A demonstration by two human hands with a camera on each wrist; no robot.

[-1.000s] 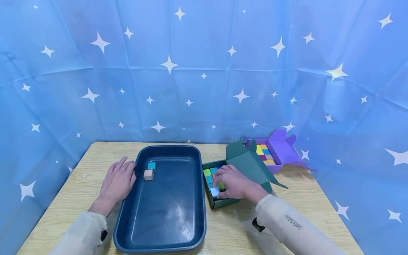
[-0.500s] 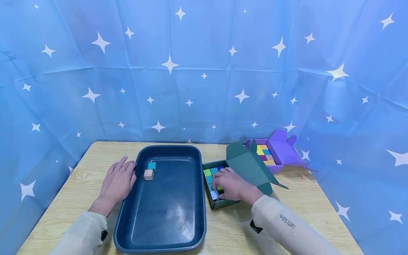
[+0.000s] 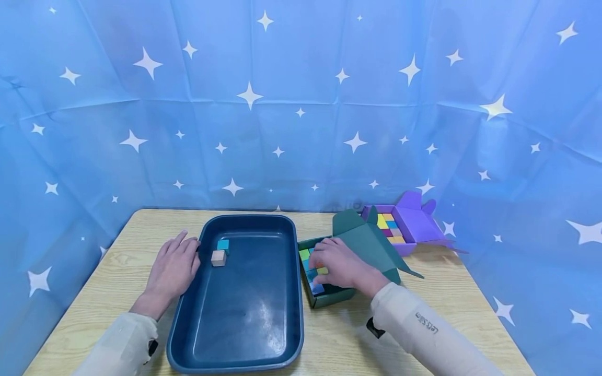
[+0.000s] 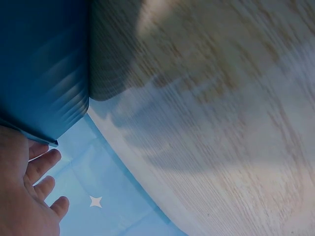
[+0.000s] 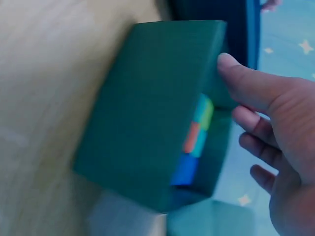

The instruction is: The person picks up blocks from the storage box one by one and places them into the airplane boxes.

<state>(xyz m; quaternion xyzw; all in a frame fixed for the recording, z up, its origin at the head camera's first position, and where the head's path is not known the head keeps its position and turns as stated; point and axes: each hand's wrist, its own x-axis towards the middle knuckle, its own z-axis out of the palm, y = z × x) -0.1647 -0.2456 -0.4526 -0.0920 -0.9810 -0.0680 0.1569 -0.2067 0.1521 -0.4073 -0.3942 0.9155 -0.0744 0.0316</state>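
Observation:
My left hand (image 3: 174,266) rests with loosely extended fingers on the left rim of a dark blue tray (image 3: 244,334). In the left wrist view, the fingertips (image 4: 47,164) are right at the tray's rim. A teal cube (image 3: 223,245) and a pale wooden cube (image 3: 218,258) sit inside the tray, toward its far left. My right hand (image 3: 340,263) is over an open green box (image 3: 331,299) of colored cubes, thumb and fingers apart above them. A light blue cube (image 3: 317,288) lies near the thumb, and a yellow-green cube (image 3: 322,271) shows between thumb and fingers. The hand hides several other cubes.
Behind the green box stands an open purple box (image 3: 402,247) holding more colored cubes (image 3: 392,230). The green lid (image 3: 371,243) lies folded back toward the right. A starry blue curtain (image 3: 301,130) hangs behind the wooden table (image 3: 117,256).
My right hand has shifted slightly toward the far end of the green box, its thumb and fingers now wider apart. My left hand and the two cubes in the tray have stayed put.

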